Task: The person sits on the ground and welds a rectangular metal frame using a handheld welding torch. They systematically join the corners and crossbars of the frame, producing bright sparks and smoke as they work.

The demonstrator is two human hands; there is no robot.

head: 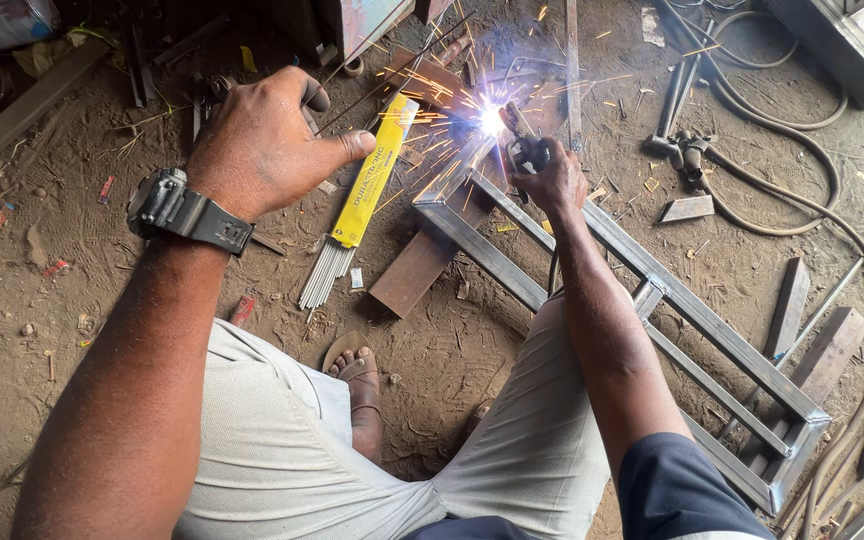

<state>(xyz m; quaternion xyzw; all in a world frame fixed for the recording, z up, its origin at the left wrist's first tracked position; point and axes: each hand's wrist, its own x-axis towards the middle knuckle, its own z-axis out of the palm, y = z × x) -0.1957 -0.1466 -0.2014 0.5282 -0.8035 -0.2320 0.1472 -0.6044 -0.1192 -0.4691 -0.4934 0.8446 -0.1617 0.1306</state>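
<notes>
My right hand [553, 182] grips a welding electrode holder [524, 150], and its rod tip meets the corner of a rectangular steel frame [692, 315] lying on the dirt floor. A bright arc [492, 121] throws sparks there. My left hand [270, 140], with a black wristwatch [180, 209], is raised in the air left of the arc, fingers curled and thumb out, holding nothing. Below it lies a yellow packet of welding rods [370, 175] with bare rod ends sticking out.
A rusty flat bar [417, 265] lies under the frame's corner. Cables [802, 200] snake across the right side past metal offcuts [792, 305]. A hammer-like tool [677, 100] lies beyond the frame. My sandalled foot [357, 380] rests between my knees.
</notes>
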